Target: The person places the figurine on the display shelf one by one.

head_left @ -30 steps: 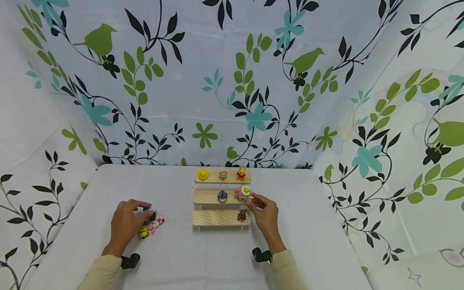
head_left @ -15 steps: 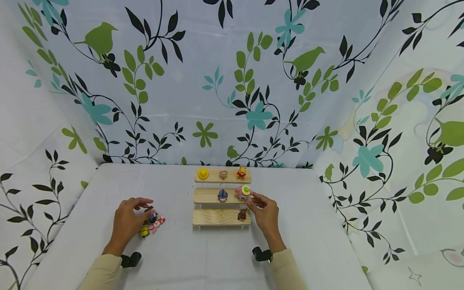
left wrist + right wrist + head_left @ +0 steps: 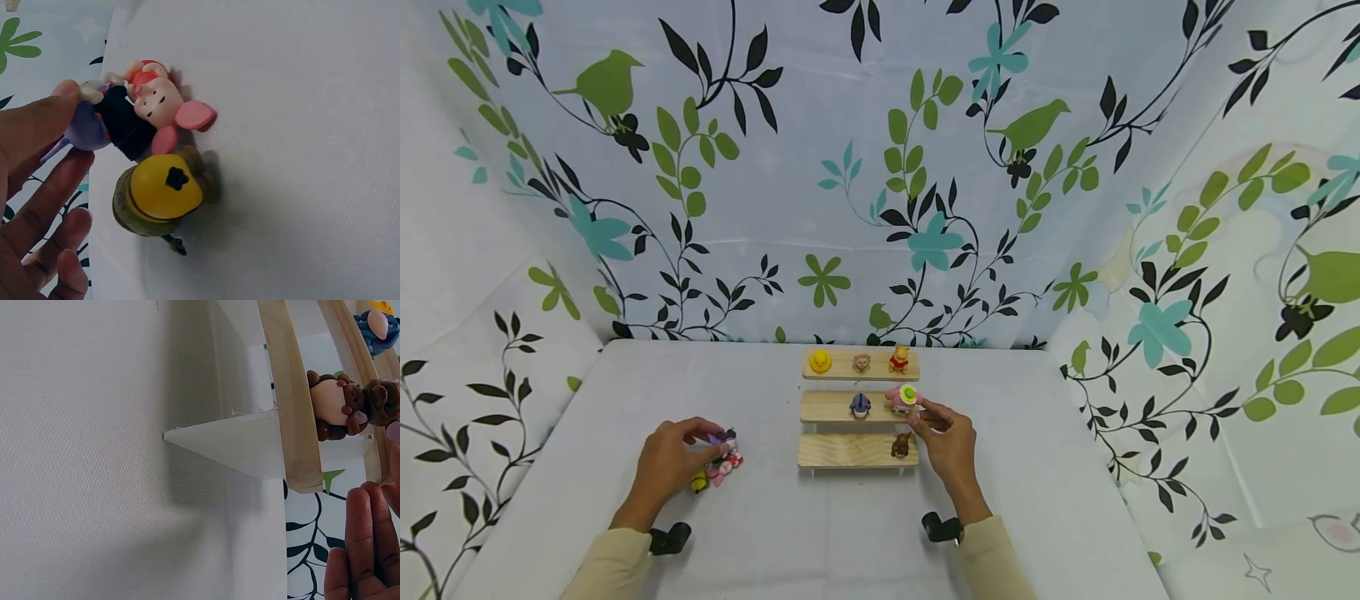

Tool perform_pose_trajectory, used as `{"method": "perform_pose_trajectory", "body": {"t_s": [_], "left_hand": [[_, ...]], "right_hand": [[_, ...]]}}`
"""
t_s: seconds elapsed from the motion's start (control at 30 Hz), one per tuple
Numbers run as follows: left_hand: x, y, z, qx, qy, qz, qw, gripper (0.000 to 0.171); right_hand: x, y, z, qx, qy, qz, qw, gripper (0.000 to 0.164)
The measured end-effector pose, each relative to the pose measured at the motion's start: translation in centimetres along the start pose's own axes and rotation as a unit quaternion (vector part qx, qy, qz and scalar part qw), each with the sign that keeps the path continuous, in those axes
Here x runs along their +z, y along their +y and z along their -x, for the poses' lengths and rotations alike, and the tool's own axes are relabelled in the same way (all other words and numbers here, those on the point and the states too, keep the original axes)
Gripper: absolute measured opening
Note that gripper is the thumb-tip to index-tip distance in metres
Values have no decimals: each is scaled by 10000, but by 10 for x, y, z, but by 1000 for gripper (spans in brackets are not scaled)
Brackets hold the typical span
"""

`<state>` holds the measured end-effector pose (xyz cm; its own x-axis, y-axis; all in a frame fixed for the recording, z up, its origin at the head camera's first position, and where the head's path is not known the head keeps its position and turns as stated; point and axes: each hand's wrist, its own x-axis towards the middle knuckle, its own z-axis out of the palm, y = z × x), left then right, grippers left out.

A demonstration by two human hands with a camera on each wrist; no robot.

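Observation:
In the head view, my left hand (image 3: pixel 662 467) is on the left of the table, over a small cluster of toy figurines. Its thumb and index finger pinch a purple figurine in dark clothes (image 3: pixel 90 128). A pink figurine (image 3: pixel 158 103) touches that one, and a yellow-and-brown figurine (image 3: pixel 165 187) lies close by. My right hand (image 3: pixel 953 446) holds a pink figurine with a yellow-green hat (image 3: pixel 903 399) at the right end of the middle wooden shelf (image 3: pixel 835 407). Whether its base bears on the shelf I cannot tell.
A blue figurine (image 3: pixel 860 406) stands on the middle shelf. The back shelf (image 3: pixel 840 375) carries a yellow duck (image 3: pixel 820 360), a brownish figurine (image 3: pixel 861 362) and a red-and-yellow bear (image 3: pixel 898 359). A brown figurine (image 3: pixel 900 445) stands at the front shelf's (image 3: pixel 842 452) right end.
My left hand has shifted slightly to the right, and the purple figurine in its fingertips now shows further right, beside the pink one. The right hand and its pink figurine have stayed put.

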<state>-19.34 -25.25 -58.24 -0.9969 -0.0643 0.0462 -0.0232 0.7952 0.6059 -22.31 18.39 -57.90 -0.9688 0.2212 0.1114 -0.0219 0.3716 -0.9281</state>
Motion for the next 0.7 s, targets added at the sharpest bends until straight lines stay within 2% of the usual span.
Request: {"method": "perform_pose_trajectory", "body": {"t_s": [0.2, 0.33, 0.7], "left_hand": [[-3, 1, 0, 196, 55, -46, 9998, 26], [-4, 8, 0, 271, 191, 10, 9995, 28], [-4, 52, -2, 551, 736, 381, 9950, 35]], "right_hand": [[-1, 0, 0, -35, 37, 64, 10000, 35], [-1, 0, 0, -41, 47, 114, 9999, 35], [0, 0, 1, -21, 28, 143, 9999, 36]]}}
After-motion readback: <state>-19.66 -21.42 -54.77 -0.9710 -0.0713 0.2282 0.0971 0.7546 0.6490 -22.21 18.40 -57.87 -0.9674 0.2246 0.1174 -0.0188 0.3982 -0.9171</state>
